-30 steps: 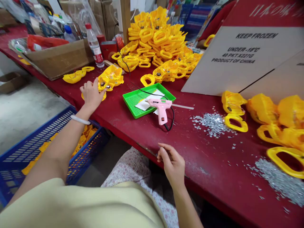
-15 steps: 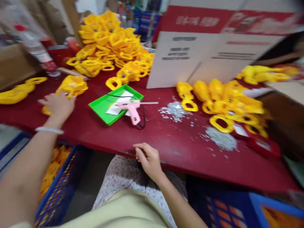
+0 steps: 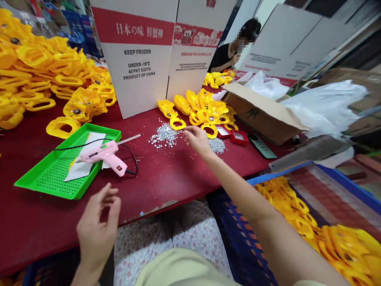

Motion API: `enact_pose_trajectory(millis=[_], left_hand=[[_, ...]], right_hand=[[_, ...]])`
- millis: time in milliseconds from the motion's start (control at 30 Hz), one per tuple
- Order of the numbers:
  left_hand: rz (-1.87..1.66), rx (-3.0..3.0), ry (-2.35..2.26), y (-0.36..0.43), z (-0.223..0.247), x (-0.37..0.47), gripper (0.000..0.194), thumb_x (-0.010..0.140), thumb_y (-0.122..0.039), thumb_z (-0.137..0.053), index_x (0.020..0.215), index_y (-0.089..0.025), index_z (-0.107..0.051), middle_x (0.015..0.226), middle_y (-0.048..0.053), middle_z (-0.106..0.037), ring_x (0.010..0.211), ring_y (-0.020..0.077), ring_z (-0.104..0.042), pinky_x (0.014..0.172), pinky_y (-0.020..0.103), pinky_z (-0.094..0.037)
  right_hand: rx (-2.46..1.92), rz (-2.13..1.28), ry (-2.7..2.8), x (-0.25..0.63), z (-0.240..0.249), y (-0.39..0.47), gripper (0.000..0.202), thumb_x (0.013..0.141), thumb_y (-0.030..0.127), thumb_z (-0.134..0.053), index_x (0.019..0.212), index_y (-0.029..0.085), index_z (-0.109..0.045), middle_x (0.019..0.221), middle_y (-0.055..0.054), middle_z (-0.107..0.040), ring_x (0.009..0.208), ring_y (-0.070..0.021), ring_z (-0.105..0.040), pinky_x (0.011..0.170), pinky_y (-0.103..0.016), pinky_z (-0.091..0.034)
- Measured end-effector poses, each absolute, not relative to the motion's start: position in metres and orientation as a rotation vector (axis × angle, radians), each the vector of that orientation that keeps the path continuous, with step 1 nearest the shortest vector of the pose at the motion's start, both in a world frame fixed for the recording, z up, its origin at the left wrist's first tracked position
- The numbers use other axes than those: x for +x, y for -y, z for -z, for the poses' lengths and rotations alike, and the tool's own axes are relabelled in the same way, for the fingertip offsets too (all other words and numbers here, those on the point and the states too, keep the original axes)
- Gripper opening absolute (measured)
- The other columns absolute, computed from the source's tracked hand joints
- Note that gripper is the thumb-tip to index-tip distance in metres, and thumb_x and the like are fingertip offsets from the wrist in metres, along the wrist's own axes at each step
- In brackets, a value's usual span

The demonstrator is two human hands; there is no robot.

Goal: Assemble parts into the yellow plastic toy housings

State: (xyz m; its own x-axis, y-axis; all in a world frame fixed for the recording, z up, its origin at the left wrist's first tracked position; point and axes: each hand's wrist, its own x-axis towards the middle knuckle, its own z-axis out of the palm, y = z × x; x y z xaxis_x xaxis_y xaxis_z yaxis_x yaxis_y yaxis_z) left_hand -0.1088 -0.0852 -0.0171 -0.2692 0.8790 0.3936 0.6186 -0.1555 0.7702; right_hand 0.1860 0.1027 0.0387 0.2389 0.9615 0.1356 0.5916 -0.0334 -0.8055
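My left hand [image 3: 99, 226] hovers by the table's front edge, fingers loosely bent and apart, with nothing visible in them. My right hand [image 3: 198, 141] reaches over the table, its fingertips beside the ring of a yellow plastic piece [image 3: 166, 108]. Its thumb and fingers look slightly apart, and I see nothing held. Around it lie a heap of small silvery bits [image 3: 165, 136], a finer grey heap [image 3: 218, 146] and a cluster of yellow pieces [image 3: 205, 104]. A pink glue gun [image 3: 108, 155] with a glue stick rests partly on a green perforated tray [image 3: 35, 180].
A large pile of yellow pieces [image 3: 38, 63] covers the back left. White cartons [image 3: 137, 91] stand upright behind the heaps. To the right are red frames [image 3: 239, 137], an open cardboard box [image 3: 262, 115] and a blue crate [image 3: 351, 178] of yellow pieces. Another person [image 3: 223, 57] sits beyond.
The view has swung right. My left hand has left the yellow piece on the left and come back toward the front edge. My right hand has moved forward to the yellow pieces.
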Motion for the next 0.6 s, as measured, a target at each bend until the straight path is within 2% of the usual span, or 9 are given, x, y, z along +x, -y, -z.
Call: enact_pose_trajectory(millis=[100,200,267,367,600], left_hand=[[-1.366,1.469,-1.814,0.085,0.034,-0.093,0.045,0.091,-0.050,-0.056,0.124,-0.019,-0.062,0.094,0.004,-0.070,0.070,0.0141,-0.067,0.063,0.024,-0.057],[-1.351,1.428,-1.875,0.081,0.046,-0.098,0.045,0.088,-0.053,-0.059,0.119,-0.020,-0.065,0.088,0.003,-0.072,0.066,0.0136,-0.068,0.060,0.023,-0.056],[-1.353,1.457,-1.889,0.079,0.049,-0.102,0.043,0.088,-0.053,-0.059,0.116,-0.021,-0.066,0.087,0.002,-0.072,0.066,0.0134,-0.068,0.061,0.023,-0.056],[-1.356,1.547,-1.890,0.076,0.048,-0.101,0.038,0.090,-0.050,-0.058,0.113,-0.021,-0.067,0.084,0.001,-0.072,0.063,0.0123,-0.068,0.062,0.022,-0.055],[-1.395,1.978,-1.885,0.072,0.034,-0.089,0.019,0.095,-0.031,-0.057,0.103,-0.017,-0.067,0.080,-0.001,-0.067,0.055,0.0071,-0.055,0.062,0.020,-0.046]], right_hand=[[-1.942,-0.356,1.281,0.230,-0.053,-0.155,0.031,0.089,0.020,-0.052,0.115,0.011,-0.066,0.108,-0.011,-0.071,0.091,-0.0177,-0.068,0.085,-0.033,-0.053],[-2.178,-0.137,1.052,0.272,-0.063,-0.178,0.035,0.093,0.020,-0.051,0.124,0.007,-0.059,0.131,-0.021,-0.059,0.118,-0.0262,-0.059,0.102,-0.044,-0.046],[-2.305,-0.096,0.950,0.293,-0.064,-0.183,0.036,0.094,0.028,-0.055,0.125,0.010,-0.058,0.133,-0.018,-0.058,0.120,-0.0266,-0.058,0.103,-0.048,-0.047],[-2.430,-0.133,0.939,0.310,-0.054,-0.186,0.037,0.092,0.039,-0.060,0.122,0.016,-0.060,0.126,-0.010,-0.061,0.113,-0.0228,-0.061,0.097,-0.047,-0.052],[-2.565,-0.186,1.083,0.316,-0.030,-0.199,0.038,0.092,0.039,-0.062,0.121,0.015,-0.060,0.125,-0.010,-0.062,0.111,-0.0224,-0.062,0.095,-0.046,-0.054]])
